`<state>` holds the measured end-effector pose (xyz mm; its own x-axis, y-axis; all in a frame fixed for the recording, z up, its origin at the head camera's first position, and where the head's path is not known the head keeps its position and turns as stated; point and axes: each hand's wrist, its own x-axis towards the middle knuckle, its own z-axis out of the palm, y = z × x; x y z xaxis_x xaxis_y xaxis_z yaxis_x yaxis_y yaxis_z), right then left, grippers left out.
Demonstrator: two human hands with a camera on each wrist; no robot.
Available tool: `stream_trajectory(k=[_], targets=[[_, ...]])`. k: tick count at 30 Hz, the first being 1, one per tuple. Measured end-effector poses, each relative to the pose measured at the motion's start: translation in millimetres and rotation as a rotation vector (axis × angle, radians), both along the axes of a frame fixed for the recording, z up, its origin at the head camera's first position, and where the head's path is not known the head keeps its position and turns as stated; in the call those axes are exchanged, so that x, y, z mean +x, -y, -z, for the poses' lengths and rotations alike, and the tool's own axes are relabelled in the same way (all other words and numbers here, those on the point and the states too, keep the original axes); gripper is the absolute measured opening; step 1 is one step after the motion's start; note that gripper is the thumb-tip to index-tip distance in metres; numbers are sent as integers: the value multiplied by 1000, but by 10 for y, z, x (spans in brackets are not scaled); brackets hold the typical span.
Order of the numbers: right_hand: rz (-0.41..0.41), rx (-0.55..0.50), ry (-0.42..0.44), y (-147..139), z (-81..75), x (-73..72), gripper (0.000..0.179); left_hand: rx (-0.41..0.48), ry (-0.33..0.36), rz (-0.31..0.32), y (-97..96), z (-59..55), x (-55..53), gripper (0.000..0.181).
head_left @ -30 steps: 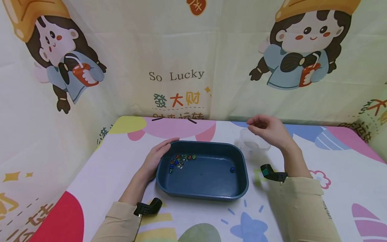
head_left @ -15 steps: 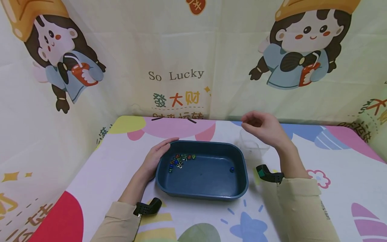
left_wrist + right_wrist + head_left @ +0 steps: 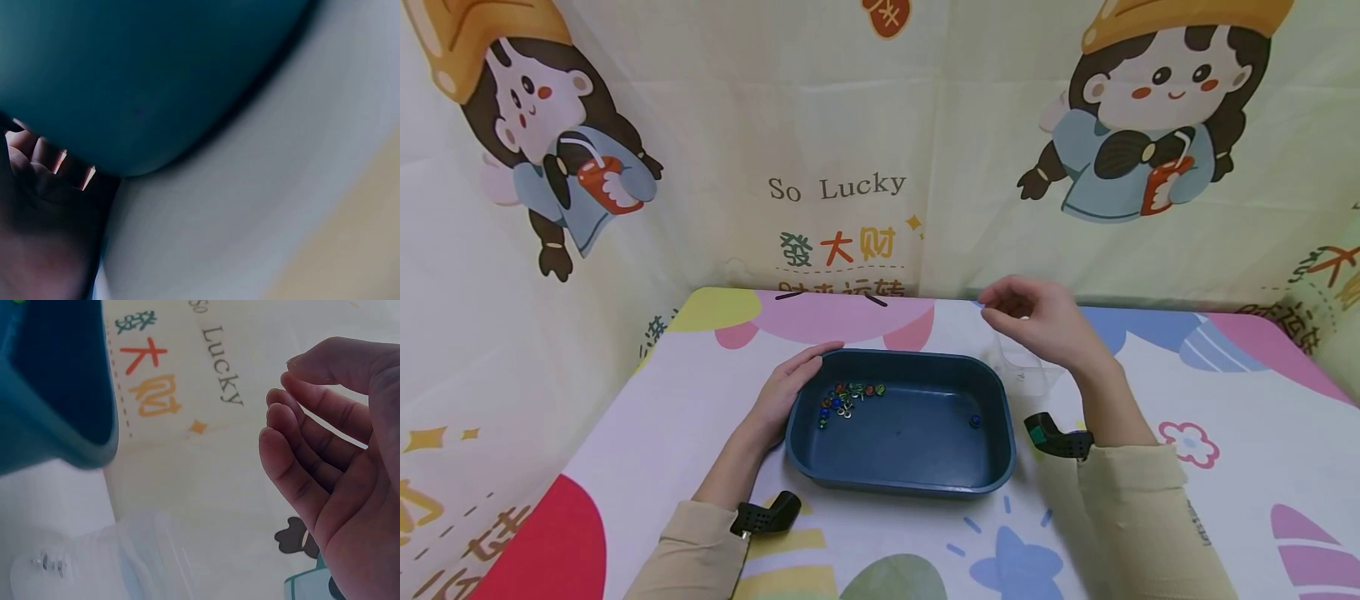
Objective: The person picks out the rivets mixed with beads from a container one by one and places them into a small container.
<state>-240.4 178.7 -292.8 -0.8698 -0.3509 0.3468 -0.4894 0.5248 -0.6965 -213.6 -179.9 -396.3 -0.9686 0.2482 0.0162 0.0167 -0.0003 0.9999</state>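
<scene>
My left hand point(image 3: 778, 400) rests along the outer left wall of a dark blue rectangular tray point(image 3: 898, 446), its index finger reaching round the back corner. In the left wrist view its fingers point(image 3: 44, 156) sit partly hidden against the tray's outside. Several coloured glass marbles point(image 3: 856, 388) and small silvery metal pieces point(image 3: 846, 410) cluster at the tray's left; a lone blue marble point(image 3: 975, 422) lies at its right. Over a clear plastic box point(image 3: 1037, 382) hovers my right hand point(image 3: 1041, 323), fingers loosely curved, nothing between them in the right wrist view.
The clear box stands behind the tray's right corner, with small shiny bits point(image 3: 50, 564) inside. A patterned cloth point(image 3: 1150, 392) covers the table. Behind the table's back edge hangs a printed curtain point(image 3: 985, 167). Dark wrist cameras point(image 3: 1060, 435) sit on both wrists.
My right hand has drifted left over the clear box, towards the tray, its fingers still loosely curved. The left hand, the tray and the marbles stay in place.
</scene>
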Motion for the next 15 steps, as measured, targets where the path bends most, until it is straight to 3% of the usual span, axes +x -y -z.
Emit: stream_trajectory(k=[7, 15], targets=[[-57, -8, -44, 108, -9, 3, 13, 6, -5, 4, -6, 4, -3, 43], [-86, -8, -34, 210, 6, 6, 11, 17, -4, 11, -1, 15, -7, 43]])
